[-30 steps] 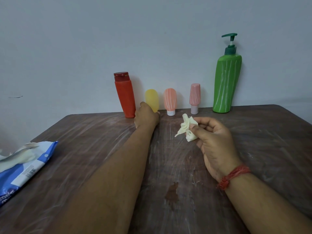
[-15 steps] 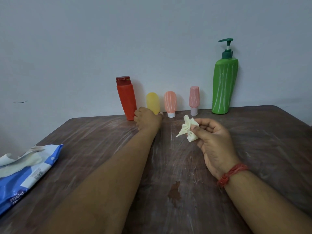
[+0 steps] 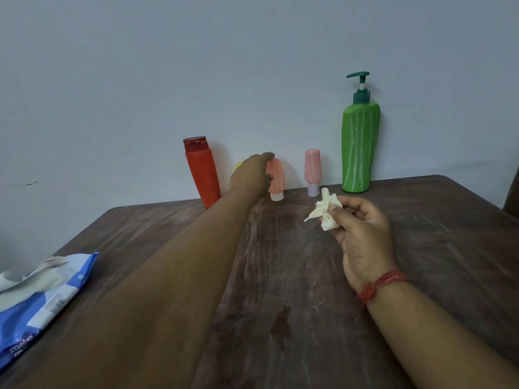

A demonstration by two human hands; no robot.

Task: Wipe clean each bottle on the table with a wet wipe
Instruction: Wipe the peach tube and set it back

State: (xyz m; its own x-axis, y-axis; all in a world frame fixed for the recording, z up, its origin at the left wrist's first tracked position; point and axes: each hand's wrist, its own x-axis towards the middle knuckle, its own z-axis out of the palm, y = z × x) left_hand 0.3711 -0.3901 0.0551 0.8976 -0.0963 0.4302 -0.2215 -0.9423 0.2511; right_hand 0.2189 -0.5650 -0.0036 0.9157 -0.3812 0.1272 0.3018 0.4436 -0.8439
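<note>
So: left hand was stretched out to the bottle row at the far edge of the counter, grip wrapped on the upper body of the orange squeeze tube, thumb on the near side, fingers over the top. Tube leaned slightly off vertical, white cap down; couldn't tell if the cap was touching the counter. Grasping the tube, not released.

Right hand hovered above the counter, nearer the person and right of the left grip, palm turned up. Its grip pinched a crumpled wet wipe between thumb and fingertips, wad sticking out toward the bottles.

Relative to the left grip:
- yellow tube directly behind it, mostly hidden, only a sliver showing
- red flip-cap bottle just left, upright against the wall
- pink tube to the right, upright on its pale cap, apart from the orange tube
- green pump bottle further right, tallest of the row, upright

Blue wet wipe pack lay well to the left of both grips at the near counter edge, flap open, one wipe poking out. Red thread bracelet on the right wrist. Counter surface streaked, with a dark stain near the person.
</note>
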